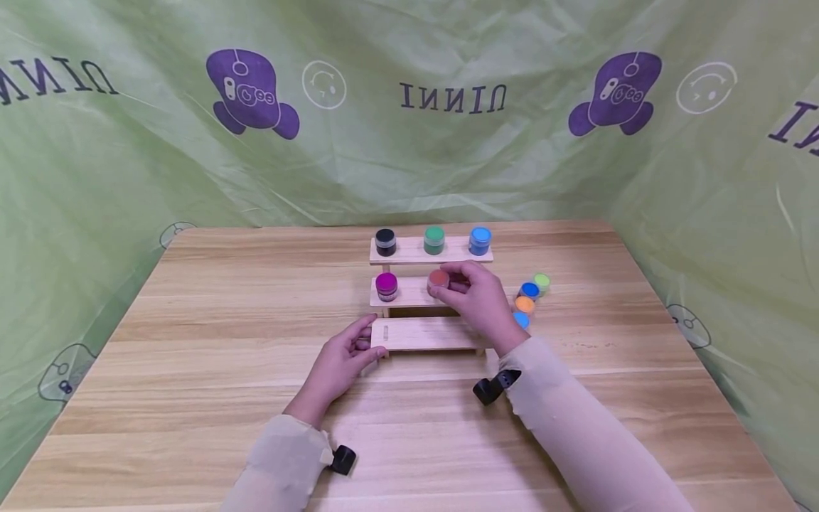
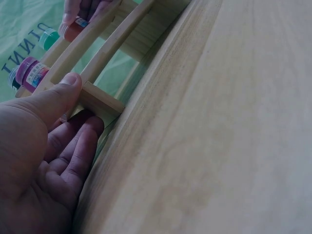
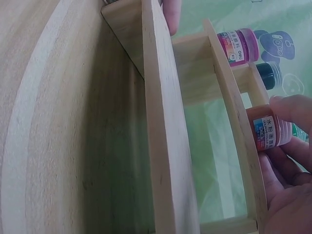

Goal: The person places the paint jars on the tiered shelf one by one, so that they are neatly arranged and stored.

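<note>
The right hand (image 1: 478,299) pinches a reddish-brown jar (image 1: 437,276), thumb and fingers around its lid and side, at the middle of the wooden rack's (image 1: 435,335) middle step. Holding it near the lid probably leaves the base free to meet the wood; whether the jar's full weight rests there cannot be told. The left hand (image 1: 339,363) grips the left end of the lowest step, thumb over the edge and fingers curled below, most likely to keep the light rack from sliding on the table (image 1: 192,398).

On the middle step a purple jar (image 1: 387,286) stands at the left end. The top step bears a black jar (image 1: 385,242), a green jar (image 1: 434,240) and a blue jar (image 1: 480,240), their spacing apparently even. To the right of the rack, a light green jar (image 1: 542,282), a dark blue jar (image 1: 529,291), an orange jar (image 1: 524,304) and a light blue jar (image 1: 521,319) stand close together, seemingly within easy reach.

The right hand and wrist hide the right ends of the two lower steps and part of the light blue jar. The left wrist view cuts the right hand off at its top edge; the small label print is hard to read.
</note>
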Demonstrator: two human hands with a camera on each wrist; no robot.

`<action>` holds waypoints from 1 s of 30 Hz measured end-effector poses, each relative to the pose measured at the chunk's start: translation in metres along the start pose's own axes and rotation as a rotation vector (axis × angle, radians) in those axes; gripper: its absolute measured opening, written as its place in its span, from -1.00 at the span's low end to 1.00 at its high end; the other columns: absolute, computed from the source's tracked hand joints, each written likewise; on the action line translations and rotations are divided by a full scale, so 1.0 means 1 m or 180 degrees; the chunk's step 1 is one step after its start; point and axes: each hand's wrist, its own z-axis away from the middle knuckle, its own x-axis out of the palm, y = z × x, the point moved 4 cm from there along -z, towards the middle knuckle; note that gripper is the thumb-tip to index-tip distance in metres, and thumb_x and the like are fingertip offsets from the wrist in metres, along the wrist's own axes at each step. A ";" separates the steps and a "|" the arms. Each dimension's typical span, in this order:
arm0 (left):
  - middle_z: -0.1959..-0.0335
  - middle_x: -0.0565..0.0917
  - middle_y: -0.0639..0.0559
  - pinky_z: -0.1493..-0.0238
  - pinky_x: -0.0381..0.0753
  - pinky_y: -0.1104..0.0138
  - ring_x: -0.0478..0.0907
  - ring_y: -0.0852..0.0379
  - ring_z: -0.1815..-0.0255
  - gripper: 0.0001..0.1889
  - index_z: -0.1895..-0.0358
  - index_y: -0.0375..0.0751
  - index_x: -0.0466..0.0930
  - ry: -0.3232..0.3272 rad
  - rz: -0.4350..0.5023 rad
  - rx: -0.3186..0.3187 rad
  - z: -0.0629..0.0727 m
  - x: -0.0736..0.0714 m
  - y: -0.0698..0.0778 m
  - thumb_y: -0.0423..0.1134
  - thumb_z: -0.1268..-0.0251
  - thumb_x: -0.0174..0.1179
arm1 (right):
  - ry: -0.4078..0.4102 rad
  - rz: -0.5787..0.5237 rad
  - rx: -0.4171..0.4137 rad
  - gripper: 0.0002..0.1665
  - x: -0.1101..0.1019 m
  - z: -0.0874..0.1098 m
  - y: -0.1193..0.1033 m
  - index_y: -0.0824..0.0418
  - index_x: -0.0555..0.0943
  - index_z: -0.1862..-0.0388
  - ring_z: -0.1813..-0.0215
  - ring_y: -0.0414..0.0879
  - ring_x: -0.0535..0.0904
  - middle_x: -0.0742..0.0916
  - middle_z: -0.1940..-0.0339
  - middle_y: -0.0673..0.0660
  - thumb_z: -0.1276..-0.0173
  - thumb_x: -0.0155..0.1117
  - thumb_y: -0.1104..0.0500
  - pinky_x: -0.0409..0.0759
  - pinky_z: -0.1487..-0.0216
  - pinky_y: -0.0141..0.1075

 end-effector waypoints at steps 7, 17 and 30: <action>-0.02 0.66 -0.05 0.02 0.65 0.32 0.64 0.12 0.11 -0.30 -0.44 -0.15 0.42 0.0020 -0.0027 -0.0016 -0.001 0.000 -0.002 -0.25 -0.21 0.44 | -0.0004 0.0039 -0.0010 -0.48 0.003 0.000 -0.001 0.19 0.61 -0.19 -0.08 -0.03 0.64 0.63 -0.03 0.10 -0.27 0.52 0.12 0.64 -0.12 -0.27; -0.02 0.67 -0.06 0.05 0.67 0.32 0.64 0.12 0.12 -0.31 -0.43 -0.18 0.43 0.0045 -0.0009 0.0037 -0.001 0.000 -0.002 -0.28 -0.20 0.44 | -0.0016 0.0086 -0.0010 -0.45 0.005 0.000 -0.003 0.22 0.60 -0.23 -0.09 -0.03 0.64 0.62 -0.05 0.09 -0.29 0.50 0.10 0.64 -0.13 -0.25; -0.02 0.68 -0.04 0.04 0.66 0.34 0.66 0.11 0.11 -0.29 -0.43 -0.17 0.41 -0.0018 0.0080 -0.0015 -0.003 0.001 -0.003 -0.27 -0.19 0.45 | -0.0019 0.0003 0.0043 -0.40 0.001 0.003 0.000 0.21 0.58 -0.27 -0.13 -0.01 0.65 0.63 -0.11 0.10 -0.28 0.51 0.09 0.63 -0.15 -0.25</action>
